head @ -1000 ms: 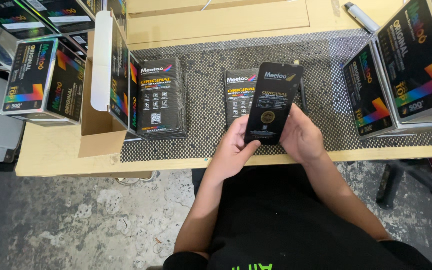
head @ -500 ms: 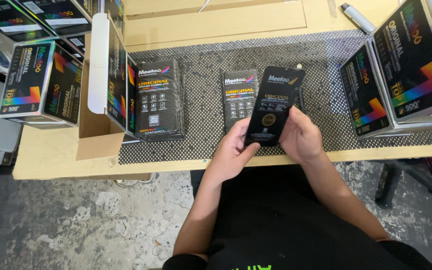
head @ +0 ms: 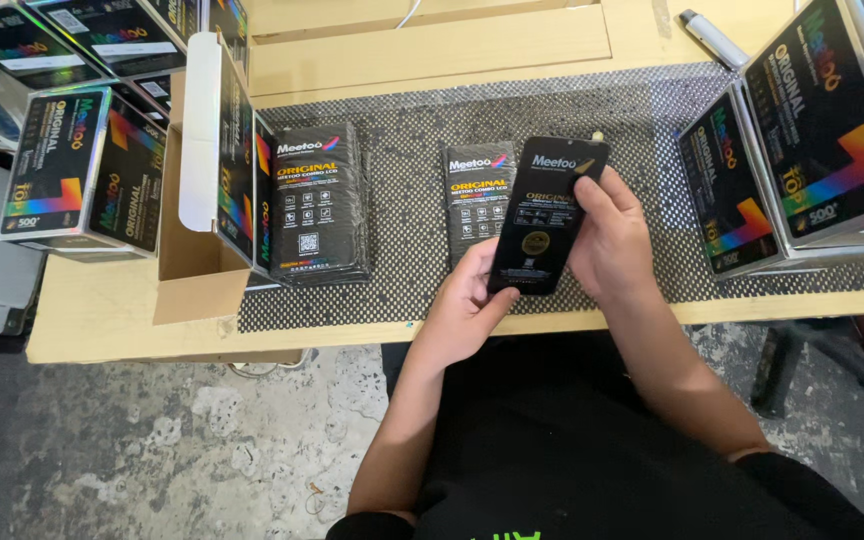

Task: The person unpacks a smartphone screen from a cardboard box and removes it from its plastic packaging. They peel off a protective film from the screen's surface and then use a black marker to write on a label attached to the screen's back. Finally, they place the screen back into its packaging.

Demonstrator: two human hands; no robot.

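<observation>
Both of my hands hold a flat black phone-screen panel (head: pixel 544 215) with gold and white print, tilted above a dotted mat (head: pixel 402 200). My left hand (head: pixel 462 305) grips its lower left edge. My right hand (head: pixel 612 240) clasps its right side, thumb across the front. A black packet (head: pixel 474 195) of the same kind lies flat on the mat just left of the panel. A stack of similar black packets (head: pixel 320 205) lies further left on the mat.
An open box (head: pixel 207 170) stands at the mat's left edge, with colourful black boxes (head: pixel 87 170) beyond it. More such boxes (head: pixel 802 140) stand at the right. A white marker (head: pixel 712 38) lies at the back. The wooden table edge (head: pixel 552 325) runs near my body.
The panel and both hands have stayed almost still; the view has shifted slightly.
</observation>
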